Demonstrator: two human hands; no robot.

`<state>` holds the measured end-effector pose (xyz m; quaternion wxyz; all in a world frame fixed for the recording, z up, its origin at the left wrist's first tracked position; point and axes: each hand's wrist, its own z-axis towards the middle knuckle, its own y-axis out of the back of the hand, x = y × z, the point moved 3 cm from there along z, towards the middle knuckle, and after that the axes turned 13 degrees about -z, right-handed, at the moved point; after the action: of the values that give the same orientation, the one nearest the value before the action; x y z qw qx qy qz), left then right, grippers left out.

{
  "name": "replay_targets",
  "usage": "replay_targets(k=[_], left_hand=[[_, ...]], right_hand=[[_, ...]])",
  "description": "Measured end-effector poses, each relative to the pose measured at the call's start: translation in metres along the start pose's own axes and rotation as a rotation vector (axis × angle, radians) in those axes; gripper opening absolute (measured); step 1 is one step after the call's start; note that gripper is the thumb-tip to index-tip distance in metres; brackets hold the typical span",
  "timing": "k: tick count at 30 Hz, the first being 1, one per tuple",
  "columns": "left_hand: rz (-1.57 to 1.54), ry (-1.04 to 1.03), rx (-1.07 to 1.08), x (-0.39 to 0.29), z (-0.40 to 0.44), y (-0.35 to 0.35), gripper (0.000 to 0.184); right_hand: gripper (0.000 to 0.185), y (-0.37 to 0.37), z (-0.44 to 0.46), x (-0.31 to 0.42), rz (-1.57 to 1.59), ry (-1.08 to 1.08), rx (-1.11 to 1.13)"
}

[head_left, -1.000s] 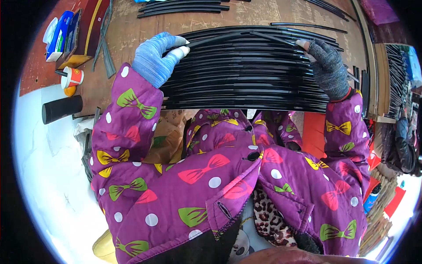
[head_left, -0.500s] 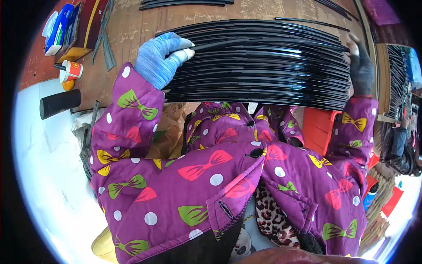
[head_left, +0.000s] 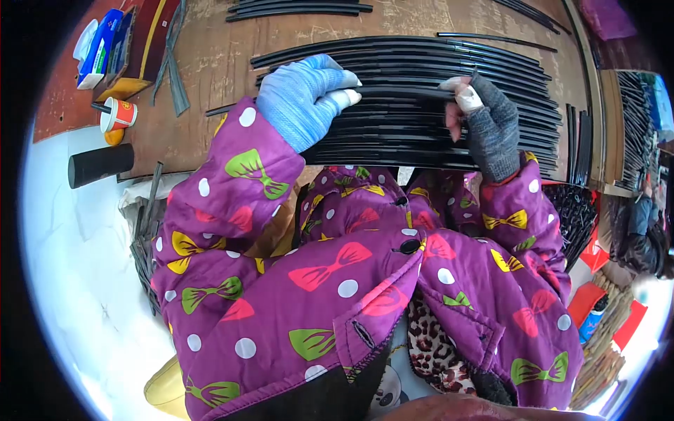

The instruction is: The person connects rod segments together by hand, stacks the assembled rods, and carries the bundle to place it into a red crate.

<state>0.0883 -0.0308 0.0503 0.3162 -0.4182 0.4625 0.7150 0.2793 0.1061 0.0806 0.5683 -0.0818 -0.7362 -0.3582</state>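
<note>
A wide row of thin black plastic-looking strips [head_left: 407, 133] lies side by side on the wooden table in front of me. My left hand [head_left: 309, 102], in a light blue glove, pinches a black strip [head_left: 404, 91] above the left part of the row. Toward the right part, my right hand [head_left: 491, 123], in a dark grey glove with bare fingertips and a white wrap on one finger, has thumb and finger closed on the same strip. The ends of that strip are hard to separate from the strips below.
More black strips [head_left: 302, 8] lie at the table's back, and several [head_left: 579, 144] lie by its right edge. A paper cup [head_left: 118, 114], a blue tissue pack [head_left: 102, 49] and a black cylinder [head_left: 102, 165] are at left. Dark short pieces [head_left: 572, 217] fill a container at lower right.
My right hand has come from the row's right end leftward to nearer the middle. My left hand has shifted right. Several strips at the table's right edge now show.
</note>
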Motion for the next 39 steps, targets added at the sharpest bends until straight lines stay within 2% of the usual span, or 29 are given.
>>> replay_targets(k=[2,6,7,9,12,15,18,20,23,24,26,30,32,34,36,38,39], left_hand=[[0.070,-0.056,0.018,0.008,-0.001,0.004,0.015],[0.124,0.091,-0.004,0.034,-0.017,0.028,0.018],[0.071,0.184,-0.037,0.037,-0.020,0.032,0.019],[0.060,0.236,-0.046,0.044,-0.024,0.034,0.019],[0.066,0.365,-0.023,0.051,-0.025,0.037,0.020],[-0.137,0.502,-0.025,0.057,-0.027,0.037,0.025],[-0.239,0.524,-0.057,0.052,-0.030,0.037,0.021],[-0.221,0.502,-0.079,0.050,-0.034,0.037,0.022],[-0.041,0.247,-0.166,0.033,-0.033,0.039,0.023],[-0.042,0.248,-0.165,0.035,-0.032,0.039,0.023],[0.069,-0.152,-0.234,0.029,-0.031,0.040,0.020],[0.251,-0.180,-0.229,0.018,-0.035,0.042,0.017],[0.175,-0.075,-0.175,0.016,-0.035,0.042,0.019],[0.154,-0.120,-0.162,0.021,-0.036,0.042,0.016],[-0.260,0.329,-0.169,0.033,-0.038,0.041,0.011],[-0.355,0.345,-0.184,0.032,-0.037,0.037,0.011],[-0.409,0.426,-0.186,0.033,-0.037,0.038,0.012]], right_hand=[[0.025,0.003,0.002,0.001,0.032,0.047,-0.032],[0.022,0.061,-0.001,-0.017,0.106,0.082,-0.216],[0.022,0.073,-0.003,-0.024,0.203,0.065,-0.185],[0.023,0.088,-0.007,-0.033,0.346,0.077,-0.120],[0.024,0.099,-0.011,-0.050,0.356,0.022,-0.138],[0.023,0.100,-0.011,-0.057,0.390,0.039,-0.105],[0.022,0.099,-0.013,-0.059,0.432,0.014,-0.110],[0.022,0.100,-0.014,-0.060,0.468,-0.017,-0.107],[0.022,0.102,-0.017,-0.062,0.471,-0.042,-0.153],[0.022,0.103,-0.018,-0.062,0.470,-0.044,-0.153],[0.021,0.104,-0.018,-0.064,0.464,-0.067,-0.171],[0.019,0.099,-0.019,-0.063,0.475,-0.057,-0.175],[0.018,0.098,-0.019,-0.062,0.461,-0.040,-0.181],[0.018,0.096,-0.018,-0.060,0.460,-0.032,-0.197],[0.018,0.091,-0.017,-0.058,0.457,-0.025,-0.217],[0.018,0.083,-0.014,-0.055,0.419,-0.003,-0.166],[0.018,0.082,-0.014,-0.056,0.394,-0.003,-0.204]])
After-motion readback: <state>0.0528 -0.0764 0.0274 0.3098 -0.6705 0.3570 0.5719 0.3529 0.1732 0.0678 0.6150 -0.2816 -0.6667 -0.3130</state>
